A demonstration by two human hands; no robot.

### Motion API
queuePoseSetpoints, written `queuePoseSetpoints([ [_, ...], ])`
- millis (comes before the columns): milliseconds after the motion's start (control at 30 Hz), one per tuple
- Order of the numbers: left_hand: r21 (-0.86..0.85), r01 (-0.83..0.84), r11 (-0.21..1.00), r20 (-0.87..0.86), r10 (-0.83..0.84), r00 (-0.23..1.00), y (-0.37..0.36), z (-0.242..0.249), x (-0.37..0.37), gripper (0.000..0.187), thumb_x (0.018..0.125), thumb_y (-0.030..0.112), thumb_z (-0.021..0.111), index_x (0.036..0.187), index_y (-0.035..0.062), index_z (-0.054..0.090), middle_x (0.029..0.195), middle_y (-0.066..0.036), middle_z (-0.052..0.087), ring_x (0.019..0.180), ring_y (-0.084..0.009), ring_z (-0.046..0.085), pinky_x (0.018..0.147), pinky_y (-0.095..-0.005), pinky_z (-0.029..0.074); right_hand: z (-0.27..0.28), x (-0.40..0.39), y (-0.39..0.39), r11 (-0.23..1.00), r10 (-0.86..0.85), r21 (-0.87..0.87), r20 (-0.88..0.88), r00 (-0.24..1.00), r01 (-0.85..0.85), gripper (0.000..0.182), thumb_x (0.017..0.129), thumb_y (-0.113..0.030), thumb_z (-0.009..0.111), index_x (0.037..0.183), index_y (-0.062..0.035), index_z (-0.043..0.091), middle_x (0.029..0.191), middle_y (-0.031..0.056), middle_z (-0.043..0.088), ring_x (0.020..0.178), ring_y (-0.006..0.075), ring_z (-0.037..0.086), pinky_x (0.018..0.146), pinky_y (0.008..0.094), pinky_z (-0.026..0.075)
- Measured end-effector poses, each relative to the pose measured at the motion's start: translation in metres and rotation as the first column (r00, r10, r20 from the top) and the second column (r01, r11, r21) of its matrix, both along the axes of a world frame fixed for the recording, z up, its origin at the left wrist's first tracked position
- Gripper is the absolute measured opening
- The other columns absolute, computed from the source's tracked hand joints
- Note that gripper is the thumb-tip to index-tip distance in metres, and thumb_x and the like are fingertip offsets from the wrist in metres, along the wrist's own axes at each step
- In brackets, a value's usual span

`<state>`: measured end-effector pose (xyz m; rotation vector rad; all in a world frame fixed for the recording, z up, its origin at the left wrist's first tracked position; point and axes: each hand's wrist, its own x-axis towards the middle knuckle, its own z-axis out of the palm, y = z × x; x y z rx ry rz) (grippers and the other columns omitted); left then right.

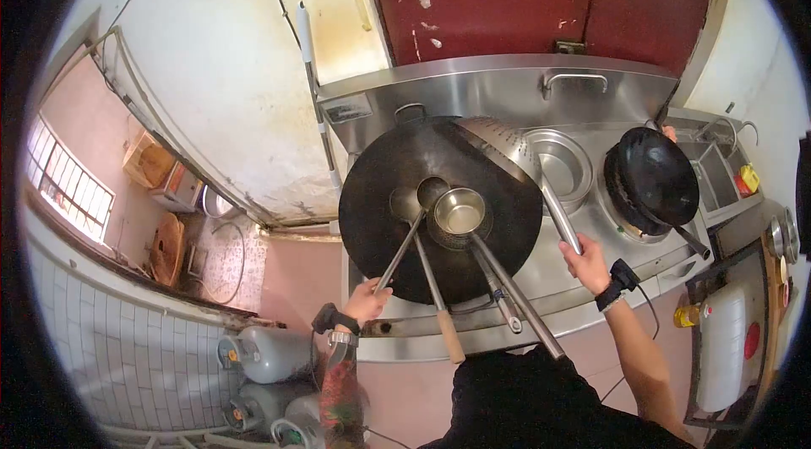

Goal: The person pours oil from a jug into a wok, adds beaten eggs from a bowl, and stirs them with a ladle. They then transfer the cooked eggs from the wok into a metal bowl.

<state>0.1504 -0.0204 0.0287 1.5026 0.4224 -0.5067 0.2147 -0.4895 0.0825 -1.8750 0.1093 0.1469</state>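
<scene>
My left hand [363, 301] is closed round the handle of a ladle [402, 260], whose bowl seems to rest in a large black wok [372, 162]. A second, wooden-handled utensil [448, 337] crosses under it. In my right hand [585, 266] is the metal handle of a perforated strainer [507, 145], its bowl tilted over the wok's far right rim. Between my hands, a long-handled metal dipper [461, 211] lies in the wok with its handle over the front edge. Another utensil handle [507, 314] lies beside it, its head partly hidden.
Right of the wok, a round metal basin [562, 166] sits on the steel counter [583, 314]. Beyond it is a smaller black wok [659, 179], then a sink [710, 162]. Gas cylinders [274, 354] stand at lower left, and a white jug [725, 348] at lower right.
</scene>
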Motion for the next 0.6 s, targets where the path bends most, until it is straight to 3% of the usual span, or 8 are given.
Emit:
queuePoseSetpoints([
  [67, 0.007, -0.033, 0.999, -0.023, 0.033, 0.999, -0.012, 0.006, -0.009, 0.028, 0.089, 0.015, 0.062, 0.115, 0.0049, 0.055, 0.060, 0.004, 0.045, 0.040, -0.0059, 0.037, 0.036, -0.0237, 0.027, -0.005, -0.001, 0.002, 1.000, 0.007, 0.010, -0.023, 1.000, -0.007, 0.027, 0.088, -0.026, 0.065, 0.089, -0.0005, 0.056, 0.058, -0.0027, 0.050, 0.047, 0.0056, 0.046, 0.041, 0.0237, 0.035],
  [133, 0.364, -0.068, 0.929, 0.232, -0.020, 0.972, -0.034, 0.008, -0.024, 0.032, 0.088, 0.014, 0.061, 0.117, 0.0014, 0.056, 0.065, -0.001, 0.054, 0.049, -0.0121, 0.049, 0.046, -0.0274, 0.039, -0.007, 0.001, 0.005, 1.000, 0.011, 0.018, -0.042, 0.999, -0.010, 0.028, 0.088, -0.026, 0.066, 0.090, 0.0002, 0.056, 0.058, -0.0026, 0.050, 0.048, 0.0059, 0.046, 0.041, 0.0240, 0.036],
  [167, 0.525, -0.136, 0.840, 0.414, -0.112, 0.903, -0.036, -0.012, -0.030, 0.036, 0.087, 0.013, 0.061, 0.119, -0.0016, 0.055, 0.073, -0.007, 0.060, 0.064, -0.0172, 0.057, 0.061, -0.0313, 0.046, -0.008, 0.001, 0.007, 0.999, 0.007, -0.051, -0.010, 1.000, -0.007, 0.029, 0.087, -0.026, 0.066, 0.091, 0.0012, 0.057, 0.058, -0.0008, 0.051, 0.048, 0.0075, 0.047, 0.043, 0.0260, 0.038],
  [200, 0.524, -0.135, 0.841, 0.410, -0.110, 0.905, -0.046, -0.004, -0.036, 0.036, 0.087, 0.013, 0.061, 0.119, -0.0016, 0.055, 0.073, -0.007, 0.060, 0.064, -0.0172, 0.057, 0.061, -0.0313, 0.046, -0.010, 0.000, 0.009, 0.993, 0.003, -0.118, 0.017, 1.000, -0.001, 0.031, 0.086, -0.027, 0.067, 0.093, 0.0022, 0.058, 0.058, 0.0010, 0.052, 0.049, 0.0091, 0.048, 0.044, 0.0279, 0.040],
  [267, 0.466, -0.294, 0.834, 0.472, 0.046, 0.881, -0.062, 0.012, -0.049, 0.037, 0.085, 0.011, 0.061, 0.118, -0.0036, 0.056, 0.077, -0.011, 0.061, 0.073, -0.0204, 0.059, 0.071, -0.0340, 0.048, -0.023, 0.002, 0.012, 0.974, 0.026, -0.227, 0.104, 0.994, -0.002, 0.032, 0.084, -0.027, 0.068, 0.095, 0.0021, 0.059, 0.059, 0.0055, 0.055, 0.050, 0.0147, 0.053, 0.047, 0.0316, 0.043],
  [333, 0.441, -0.305, 0.844, 0.505, 0.048, 0.862, -0.063, 0.004, -0.062, 0.037, 0.088, 0.012, 0.060, 0.121, -0.0017, 0.054, 0.071, -0.005, 0.058, 0.062, -0.0147, 0.055, 0.058, -0.0296, 0.046, -0.030, -0.001, 0.015, 0.945, 0.055, -0.328, 0.191, 0.980, 0.010, 0.033, 0.083, -0.027, 0.068, 0.097, 0.0021, 0.060, 0.061, 0.0099, 0.058, 0.052, 0.0203, 0.057, 0.051, 0.0352, 0.046],
  [433, -0.129, -0.410, 0.903, 0.291, 0.430, 0.855, -0.075, 0.025, -0.080, 0.033, 0.094, 0.013, 0.053, 0.126, 0.0047, 0.047, 0.058, 0.004, 0.043, 0.042, -0.0033, 0.035, 0.037, -0.0209, 0.024, -0.025, -0.004, 0.031, 0.884, 0.108, -0.468, 0.222, 0.969, 0.008, 0.030, 0.080, -0.023, 0.068, 0.100, -0.0022, 0.061, 0.074, 0.0200, 0.065, 0.071, 0.0372, 0.065, 0.062, 0.0421, 0.050],
  [600, -0.249, -0.421, 0.872, 0.276, 0.480, 0.833, -0.089, 0.048, -0.102, 0.027, 0.093, 0.009, 0.055, 0.120, 0.0048, 0.049, 0.067, 0.005, 0.045, 0.049, -0.0026, 0.038, 0.042, -0.0194, 0.029, -0.037, -0.002, 0.034, 0.842, 0.180, -0.538, 0.235, 0.955, -0.026, 0.033, 0.080, -0.024, 0.067, 0.105, -0.0033, 0.061, 0.079, 0.0205, 0.066, 0.077, 0.0373, 0.066, 0.068, 0.0425, 0.052],
])
